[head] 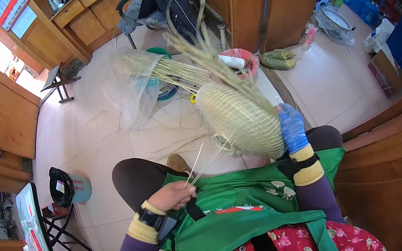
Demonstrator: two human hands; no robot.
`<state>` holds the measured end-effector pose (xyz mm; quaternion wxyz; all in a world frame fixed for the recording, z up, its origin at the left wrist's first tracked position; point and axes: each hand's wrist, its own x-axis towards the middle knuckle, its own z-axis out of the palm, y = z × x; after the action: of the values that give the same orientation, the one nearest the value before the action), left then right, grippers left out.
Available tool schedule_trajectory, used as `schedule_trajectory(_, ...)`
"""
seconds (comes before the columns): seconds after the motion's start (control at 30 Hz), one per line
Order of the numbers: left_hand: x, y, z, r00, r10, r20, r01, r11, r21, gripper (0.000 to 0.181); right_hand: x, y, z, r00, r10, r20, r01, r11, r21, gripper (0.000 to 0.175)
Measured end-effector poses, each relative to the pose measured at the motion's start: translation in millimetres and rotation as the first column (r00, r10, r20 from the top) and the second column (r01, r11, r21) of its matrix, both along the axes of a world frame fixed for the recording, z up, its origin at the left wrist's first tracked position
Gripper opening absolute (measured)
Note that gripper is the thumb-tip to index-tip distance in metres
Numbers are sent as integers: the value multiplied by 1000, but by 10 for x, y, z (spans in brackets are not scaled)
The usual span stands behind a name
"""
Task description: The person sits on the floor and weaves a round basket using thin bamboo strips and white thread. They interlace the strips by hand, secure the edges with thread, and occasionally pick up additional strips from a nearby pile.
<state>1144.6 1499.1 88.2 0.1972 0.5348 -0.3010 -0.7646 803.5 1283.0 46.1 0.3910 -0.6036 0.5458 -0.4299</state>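
Note:
A pale woven straw basket [240, 121] lies tilted before my knees, with a small braided handle loop [226, 143] on its near side. My right hand [292, 126], in a blue knitted glove, grips the basket's right end. A blurred bundle of long green straw [221, 67] rises from beside that hand. My bare left hand [174, 195] pinches thin straw strands [196, 162] over my lap. One strand stretches towards the handle loop; whether it joins the basket I cannot tell. A green apron [237, 202] covers my lap.
Beyond the basket, a plastic bag [131, 85] wraps straw stalks [177, 73] by a green bucket [166, 91]. A red basin [248, 61] holds a white thread spool [232, 61]. Green radishes [279, 60] lie right of it. A lined bin [70, 185] stands left; a chair [151, 11] is behind.

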Motion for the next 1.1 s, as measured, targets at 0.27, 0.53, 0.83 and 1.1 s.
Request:
schedule_trajectory(0.27,-656,-360,-130,899,403,-170,-408,913,11,25,220,132,30,976,157,-151,-172,980,-97,23)
schedule_trajectory(0.53,-617,-287,-113,901,429,-67,-431,902,-11,20,316,192,26,956,230,-179,-247,966,-77,19)
schedule_trajectory(0.83,-491,-203,631,715,334,614,414,506,-757,18,403,388,151,914,302,-270,-371,893,-255,16)
schedule_trajectory(1.1,-914,-588,732,587,459,667,657,212,-724,29,521,514,151,863,357,-357,-461,844,-272,18)
